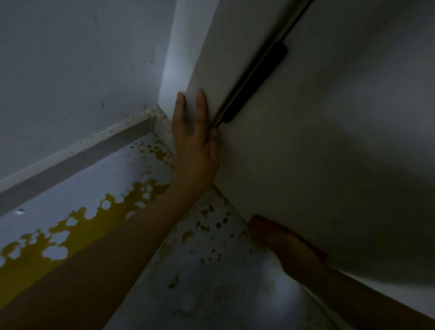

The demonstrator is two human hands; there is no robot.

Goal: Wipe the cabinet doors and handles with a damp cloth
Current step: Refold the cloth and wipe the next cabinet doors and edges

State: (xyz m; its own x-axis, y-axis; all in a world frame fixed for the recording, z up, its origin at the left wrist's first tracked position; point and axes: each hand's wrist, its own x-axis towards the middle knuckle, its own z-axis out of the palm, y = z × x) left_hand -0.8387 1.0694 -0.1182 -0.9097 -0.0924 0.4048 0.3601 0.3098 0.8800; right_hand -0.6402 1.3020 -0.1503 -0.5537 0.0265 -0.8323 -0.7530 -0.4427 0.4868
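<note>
Two white cabinet doors fill the right of the dim head view: a narrow left door (215, 53) and a wide right door (346, 135). A black bar handle (255, 82) runs along the gap between them. My left hand (193, 141) lies flat on the narrow door just below the handle, fingers straight, thumb towards the gap. My right hand (293, 256) is dark and blurred at the bottom edge of the wide door. It holds a reddish-orange cloth (265, 223) against that edge.
A grey-white wall (72, 58) meets the cabinet at a corner on the left, with a white skirting board (75, 157) at its foot. The floor (216, 288) below is pale, with worn yellow patches and dark specks.
</note>
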